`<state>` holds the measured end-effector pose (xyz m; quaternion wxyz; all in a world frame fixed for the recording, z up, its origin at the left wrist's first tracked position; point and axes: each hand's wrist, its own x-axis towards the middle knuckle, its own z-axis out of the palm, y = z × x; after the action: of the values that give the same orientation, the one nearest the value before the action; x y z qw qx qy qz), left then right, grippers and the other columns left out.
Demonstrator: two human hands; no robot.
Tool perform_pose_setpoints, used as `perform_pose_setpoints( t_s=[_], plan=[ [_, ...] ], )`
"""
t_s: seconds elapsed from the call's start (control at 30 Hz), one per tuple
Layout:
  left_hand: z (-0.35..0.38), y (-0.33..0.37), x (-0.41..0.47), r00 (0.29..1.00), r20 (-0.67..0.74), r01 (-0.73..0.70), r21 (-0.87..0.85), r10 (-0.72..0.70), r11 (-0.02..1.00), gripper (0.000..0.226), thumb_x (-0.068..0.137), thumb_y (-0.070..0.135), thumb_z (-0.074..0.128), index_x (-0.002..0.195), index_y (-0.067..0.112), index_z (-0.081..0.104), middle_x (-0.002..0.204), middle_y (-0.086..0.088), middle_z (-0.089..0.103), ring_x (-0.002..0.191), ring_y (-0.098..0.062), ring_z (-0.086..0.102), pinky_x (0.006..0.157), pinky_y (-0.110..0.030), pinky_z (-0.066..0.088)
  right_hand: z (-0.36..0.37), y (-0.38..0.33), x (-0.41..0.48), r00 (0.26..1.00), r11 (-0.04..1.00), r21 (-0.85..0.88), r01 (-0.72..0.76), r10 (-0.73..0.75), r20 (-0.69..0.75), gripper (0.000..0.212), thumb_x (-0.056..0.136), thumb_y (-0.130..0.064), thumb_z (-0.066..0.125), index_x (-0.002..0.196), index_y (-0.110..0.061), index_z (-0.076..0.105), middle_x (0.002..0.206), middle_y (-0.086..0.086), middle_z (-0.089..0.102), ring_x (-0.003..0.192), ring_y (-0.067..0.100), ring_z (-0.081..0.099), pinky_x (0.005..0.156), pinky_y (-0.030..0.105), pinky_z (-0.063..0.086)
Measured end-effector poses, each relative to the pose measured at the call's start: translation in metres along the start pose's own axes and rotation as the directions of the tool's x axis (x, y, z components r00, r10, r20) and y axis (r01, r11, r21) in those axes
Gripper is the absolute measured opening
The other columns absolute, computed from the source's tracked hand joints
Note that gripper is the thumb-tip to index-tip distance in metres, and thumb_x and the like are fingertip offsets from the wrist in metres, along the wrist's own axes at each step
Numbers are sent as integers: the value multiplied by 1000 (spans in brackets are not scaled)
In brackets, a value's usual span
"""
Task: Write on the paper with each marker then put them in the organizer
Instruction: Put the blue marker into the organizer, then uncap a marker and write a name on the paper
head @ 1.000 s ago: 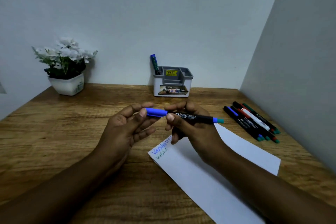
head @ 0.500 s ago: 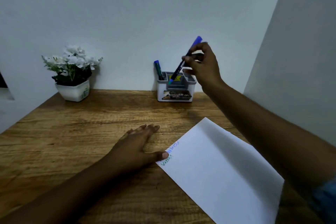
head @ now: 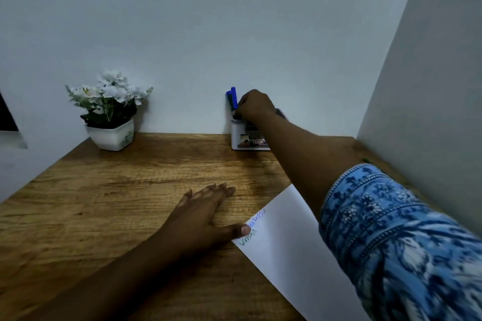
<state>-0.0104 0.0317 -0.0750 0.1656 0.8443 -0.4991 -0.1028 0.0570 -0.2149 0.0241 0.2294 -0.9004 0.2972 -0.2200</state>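
- The right hand (head: 252, 105) reaches to the far edge of the wooden surface (head: 125, 190), up against the organizer (head: 243, 139).
- Its fingers are curled and bunched at the lower barrel of the blue marker (head: 234, 96), pinching it just above the organizer's rim.
- The blue marker stands nearly upright in the left end of the organizer, cap end up. Which compartment it sits in is hidden by the hand.
- A second marker (head: 229, 98), darker with a blue top, stands touching it on the left, in the same end of the organizer.
- The organizer is a small white box with a printed label on its front. It stands against the pale wall (head: 234, 21), and the right forearm covers its right part.
- The left hand (head: 206, 210) lies flat on the surface, fingers straight and together, holding nothing.
- Its thumb presses on the near-left corner of the paper (head: 287, 247).
- The paper lies slanted on the surface, under the right arm. Two short handwritten words sit by the thumb, one in blue and one in green.
- A blue patterned sleeve (head: 391, 237) covers the right upper arm.
- A potted plant (head: 110, 112) with white flowers in a white pot stands at the far left of the surface, well apart from the organizer.
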Motion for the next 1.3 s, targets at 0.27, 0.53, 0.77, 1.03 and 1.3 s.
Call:
perform_pose_setpoints(
  t_s=[0.27,0.53,0.77,1.03,1.3],
  plan=[
    [0,1,2,1000,0,7,4,-7,1000,118,39,97,24,144,44,13,157,13,10,143,-7,7,117,-40,1,-14,7,-17,998,999,51,7,-4,-62,21,76,-17,71,93,-5,71,96,10,71,91,23,65,82,37,56],
    [-1,5,2,998,58,20,34,-22,999,126,28,103,9,143,49,11,158,12,1,144,-8,-2,115,-44,-6,-83,66,-122,991,992,38,117,-114,-69,13,76,-24,76,82,-13,72,83,-1,69,81,12,61,74,29,45],
    [-12,13,3,976,210,55,56,-66,997,118,37,93,29,144,48,3,157,10,-12,143,-11,-14,113,-48,-11,-121,143,-171,990,950,-284,-134,116,-80,7,77,-28,71,81,-22,69,92,4,70,87,21,62,68,26,41],
    [-9,11,5,978,204,38,53,-48,998,133,21,104,14,142,51,3,156,12,-12,143,-10,-13,113,-47,-11,-117,165,-183,964,862,-433,-264,251,-89,23,78,-28,72,96,-14,71,95,7,65,73,20,50,66,27,39],
    [0,7,0,993,120,-18,155,-1,988,116,34,101,0,140,55,-3,157,10,-11,143,-10,-12,113,-48,-7,-99,167,-176,976,851,-480,-214,203,-75,25,74,-36,72,69,-15,59,86,3,63,80,23,59,63,27,39]
  ],
)
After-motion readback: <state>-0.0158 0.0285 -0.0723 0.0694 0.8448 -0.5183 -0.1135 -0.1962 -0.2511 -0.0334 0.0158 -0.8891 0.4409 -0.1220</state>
